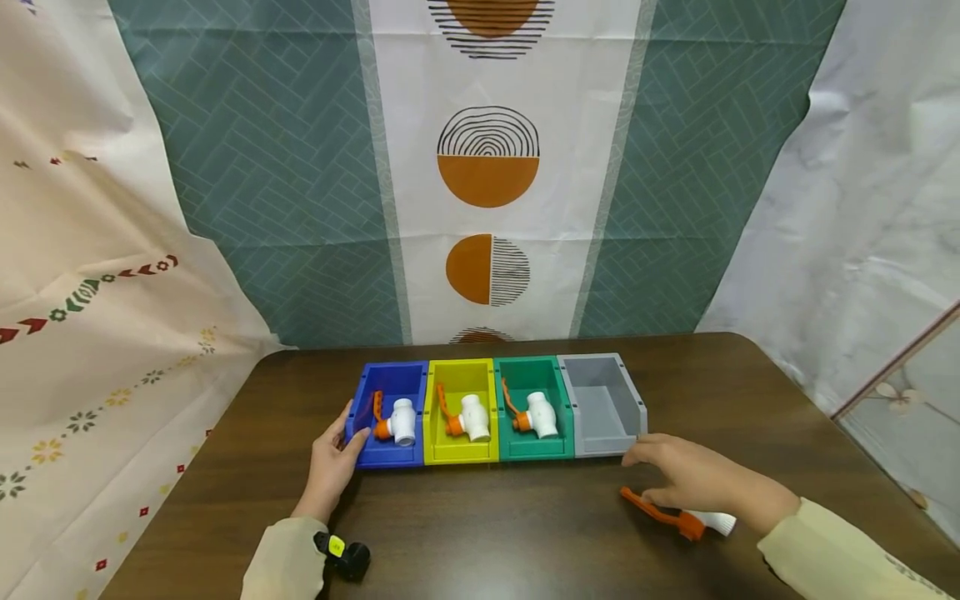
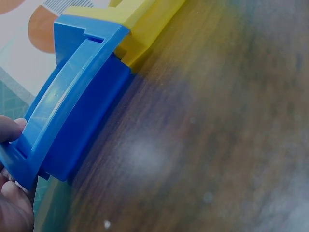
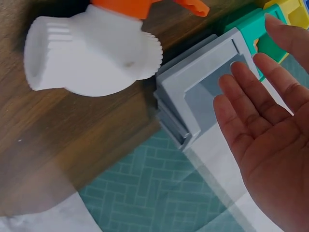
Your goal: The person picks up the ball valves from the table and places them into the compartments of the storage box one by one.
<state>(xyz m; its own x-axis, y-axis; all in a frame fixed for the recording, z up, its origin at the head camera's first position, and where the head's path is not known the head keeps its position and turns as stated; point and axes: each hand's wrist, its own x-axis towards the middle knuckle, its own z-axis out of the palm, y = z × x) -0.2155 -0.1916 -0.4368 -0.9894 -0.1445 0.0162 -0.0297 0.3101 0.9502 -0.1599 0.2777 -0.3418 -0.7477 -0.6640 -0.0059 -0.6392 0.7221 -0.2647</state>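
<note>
Four-coloured joined bins stand in a row on the table: blue (image 1: 386,458), yellow (image 1: 461,452), green (image 1: 534,447) and grey (image 1: 611,445). My left hand (image 1: 330,467) grips the blue bin at its left front corner, thumb (image 2: 10,129) over the rim and fingers outside. One white ball valve with an orange handle lies in each of the blue, yellow and green bins. Another ball valve (image 1: 690,525) lies on the table, partly covered by my right hand (image 1: 693,475). That hand is held between this valve and the grey bin, with its fingers extended and nothing in it.
The brown table (image 1: 480,533) has a patterned cloth (image 1: 487,275) hanging behind its far edge. More cloth hangs at the left and right sides. A black wrist camera (image 1: 351,560) sits on my left wrist.
</note>
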